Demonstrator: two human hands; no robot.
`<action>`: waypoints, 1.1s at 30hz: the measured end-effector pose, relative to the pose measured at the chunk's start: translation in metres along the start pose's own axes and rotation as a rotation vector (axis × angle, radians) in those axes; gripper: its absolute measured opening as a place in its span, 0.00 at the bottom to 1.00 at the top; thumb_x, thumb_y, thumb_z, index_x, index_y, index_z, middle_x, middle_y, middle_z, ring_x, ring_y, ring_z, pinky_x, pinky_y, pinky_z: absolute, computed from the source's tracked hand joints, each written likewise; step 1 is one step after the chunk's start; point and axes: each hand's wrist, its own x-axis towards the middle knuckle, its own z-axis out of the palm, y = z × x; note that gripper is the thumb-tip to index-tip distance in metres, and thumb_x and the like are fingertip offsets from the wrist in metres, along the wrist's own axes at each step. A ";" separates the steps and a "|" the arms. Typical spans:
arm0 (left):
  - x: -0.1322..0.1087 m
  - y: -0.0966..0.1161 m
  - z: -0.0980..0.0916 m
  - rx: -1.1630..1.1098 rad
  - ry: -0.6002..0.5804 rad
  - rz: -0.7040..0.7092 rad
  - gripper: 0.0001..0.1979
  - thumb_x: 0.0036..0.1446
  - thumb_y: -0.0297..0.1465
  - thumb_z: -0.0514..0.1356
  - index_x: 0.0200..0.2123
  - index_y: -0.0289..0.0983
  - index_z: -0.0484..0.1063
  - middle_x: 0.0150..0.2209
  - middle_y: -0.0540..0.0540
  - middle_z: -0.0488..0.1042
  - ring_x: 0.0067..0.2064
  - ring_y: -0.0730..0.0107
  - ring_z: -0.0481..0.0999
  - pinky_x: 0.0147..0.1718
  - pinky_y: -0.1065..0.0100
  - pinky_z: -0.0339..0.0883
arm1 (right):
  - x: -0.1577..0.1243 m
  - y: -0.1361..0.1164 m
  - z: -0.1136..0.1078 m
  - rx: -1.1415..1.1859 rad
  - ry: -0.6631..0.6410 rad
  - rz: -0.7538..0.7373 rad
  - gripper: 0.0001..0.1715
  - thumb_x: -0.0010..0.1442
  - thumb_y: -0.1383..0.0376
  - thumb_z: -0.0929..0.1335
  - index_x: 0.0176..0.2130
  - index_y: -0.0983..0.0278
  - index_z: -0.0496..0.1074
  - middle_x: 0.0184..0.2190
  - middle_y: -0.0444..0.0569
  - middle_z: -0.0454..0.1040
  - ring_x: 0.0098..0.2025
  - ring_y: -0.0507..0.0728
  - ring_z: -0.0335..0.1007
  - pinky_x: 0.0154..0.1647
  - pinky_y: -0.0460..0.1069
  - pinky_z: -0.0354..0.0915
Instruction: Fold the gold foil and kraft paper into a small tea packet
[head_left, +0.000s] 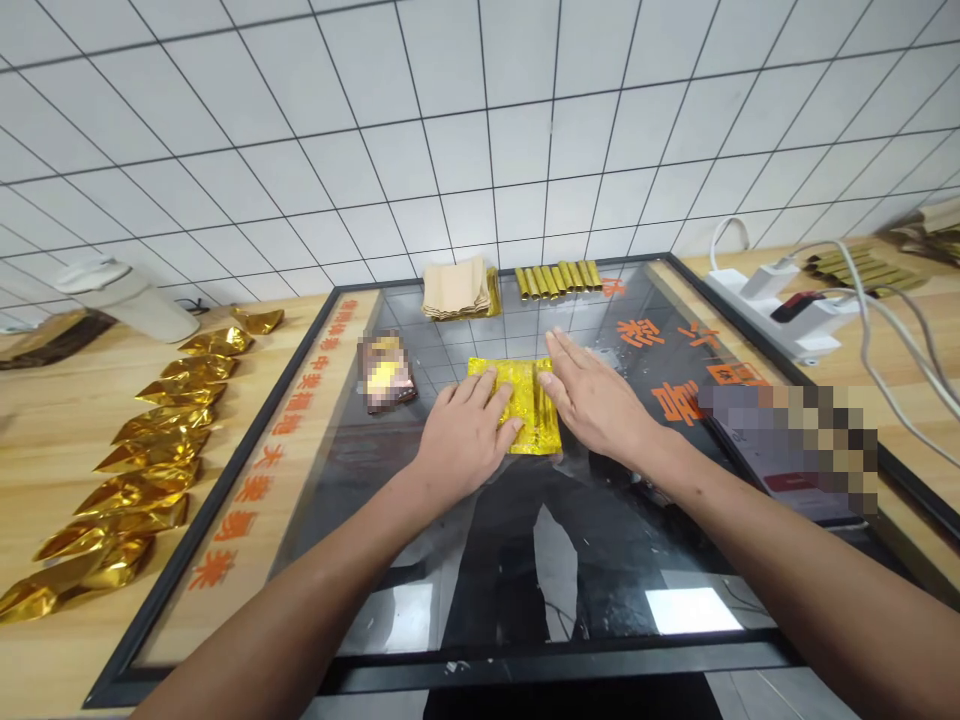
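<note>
A square of shiny yellow-gold paper (pixel 537 432) lies on the black glass panel in front of me, with a raised strip or fold running along its right part. My left hand (pixel 463 428) rests on the paper's left side, fingers spread and palm down. Along the right edge of the paper my right hand (pixel 596 396) is stretched out, its thumb touching the fold or close to it. Beyond the hands, several gold paper rolls (pixel 559 281) lie side by side. Left of the rolls sits a stack of brown paper sheets (pixel 454 288), with gold showing beneath.
Folded gold foil pieces (pixel 161 425) line the wooden table at left, near a white cup (pixel 133 298). A blurred small packet (pixel 387 372) lies left of my hands. At right are a phone (pixel 780 455) and a power strip (pixel 772 312) with cables. The panel has a raised black frame (pixel 570 668).
</note>
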 end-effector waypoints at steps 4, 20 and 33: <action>-0.001 0.013 -0.005 0.029 -0.017 -0.117 0.25 0.77 0.44 0.51 0.67 0.38 0.71 0.67 0.34 0.73 0.62 0.43 0.73 0.54 0.47 0.68 | -0.013 -0.036 -0.008 0.154 -0.005 -0.178 0.44 0.80 0.48 0.54 0.81 0.72 0.49 0.82 0.62 0.46 0.83 0.64 0.43 0.81 0.64 0.51; -0.002 0.006 -0.004 0.023 0.046 -0.050 0.23 0.75 0.43 0.53 0.61 0.36 0.77 0.64 0.33 0.74 0.65 0.40 0.71 0.62 0.44 0.64 | 0.000 -0.004 0.024 -0.130 -0.151 -0.052 0.41 0.79 0.53 0.51 0.78 0.74 0.57 0.81 0.63 0.47 0.82 0.65 0.45 0.81 0.69 0.47; -0.005 0.008 0.001 0.068 0.027 -0.112 0.27 0.75 0.44 0.53 0.67 0.36 0.73 0.70 0.33 0.72 0.61 0.40 0.74 0.51 0.46 0.68 | -0.021 -0.042 0.009 0.182 -0.077 -0.219 0.43 0.80 0.48 0.53 0.79 0.73 0.53 0.80 0.62 0.52 0.82 0.62 0.47 0.80 0.62 0.53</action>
